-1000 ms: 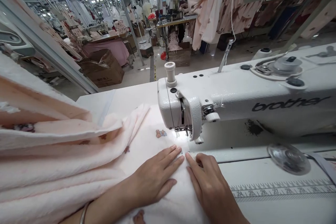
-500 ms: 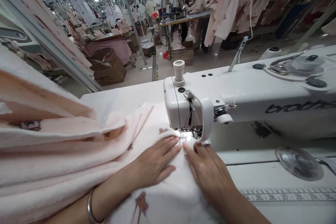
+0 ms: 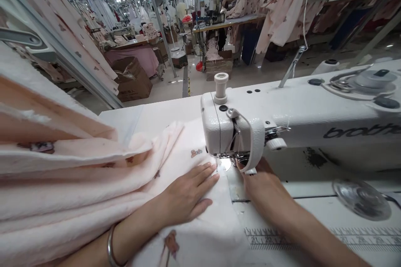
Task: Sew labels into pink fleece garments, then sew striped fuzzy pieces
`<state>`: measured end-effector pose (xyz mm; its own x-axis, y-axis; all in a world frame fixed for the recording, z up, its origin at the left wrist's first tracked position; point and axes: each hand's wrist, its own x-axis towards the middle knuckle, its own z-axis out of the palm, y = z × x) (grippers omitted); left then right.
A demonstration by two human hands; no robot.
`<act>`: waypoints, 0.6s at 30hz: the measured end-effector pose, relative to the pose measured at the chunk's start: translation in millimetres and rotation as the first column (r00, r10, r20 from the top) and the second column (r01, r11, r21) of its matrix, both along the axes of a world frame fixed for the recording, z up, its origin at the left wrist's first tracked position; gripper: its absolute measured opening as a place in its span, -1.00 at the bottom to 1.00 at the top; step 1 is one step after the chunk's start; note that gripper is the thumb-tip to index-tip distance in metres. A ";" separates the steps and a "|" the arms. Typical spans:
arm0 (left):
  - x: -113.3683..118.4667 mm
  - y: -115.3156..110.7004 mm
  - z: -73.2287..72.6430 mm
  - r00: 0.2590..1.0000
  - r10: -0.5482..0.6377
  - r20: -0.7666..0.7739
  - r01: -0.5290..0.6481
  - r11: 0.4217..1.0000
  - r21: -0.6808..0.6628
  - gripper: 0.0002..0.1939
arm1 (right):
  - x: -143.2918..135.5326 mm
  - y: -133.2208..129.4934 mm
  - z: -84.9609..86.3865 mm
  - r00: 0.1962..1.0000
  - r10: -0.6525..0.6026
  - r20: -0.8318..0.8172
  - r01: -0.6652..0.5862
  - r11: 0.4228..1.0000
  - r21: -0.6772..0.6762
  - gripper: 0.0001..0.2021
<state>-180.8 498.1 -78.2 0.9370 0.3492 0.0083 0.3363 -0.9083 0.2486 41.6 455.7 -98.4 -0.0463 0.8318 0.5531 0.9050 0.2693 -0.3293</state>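
The white counter (image 3: 163,110) is covered on its left by pale pink cloth (image 3: 94,194), heaped in folds and spread flat up to the white sewing machine's (image 3: 247,108) left end. The cloth is pressed by the left hand (image 3: 188,194), laid flat, nothing grasped. The right hand (image 3: 258,179) is partly hidden by the machine; its grasp cannot be told. A metal bracelet (image 3: 110,247) is worn above the left hand.

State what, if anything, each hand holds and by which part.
Left hand: flat on pale pink printed plush fabric, holding nothing. Right hand: partly hidden behind the white sewing machine; cannot tell.
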 end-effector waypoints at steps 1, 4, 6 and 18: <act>0.0 0.1 -0.3 1.000 -0.003 0.001 0.003 1.000 -0.001 -0.48 | -7.1 -12.2 -3.3 0.999 0.027 0.039 -0.026 0.999 -0.020 -0.59; 0.0 1.5 -0.4 1.000 -0.004 -0.007 0.004 1.000 -0.002 -0.45 | -23.8 -39.6 -15.1 0.983 0.046 0.177 -0.036 0.997 -0.064 -0.50; -0.2 3.1 -0.4 1.000 -0.003 -0.012 0.003 1.000 0.003 -0.44 | -29.4 -45.2 -21.1 0.973 0.033 0.229 -0.016 0.997 -0.076 -0.51; -1.1 7.1 -1.5 1.000 0.023 -0.004 -0.023 1.000 0.019 -0.47 | -31.5 -36.5 -26.4 0.970 -0.004 0.242 0.038 0.990 -0.139 -0.42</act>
<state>-181.9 505.2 -79.8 0.9287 0.3707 0.0114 0.3584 -0.9048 0.2298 10.1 419.2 -124.8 -0.1451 0.9028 0.4049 0.9670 0.2160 -0.1350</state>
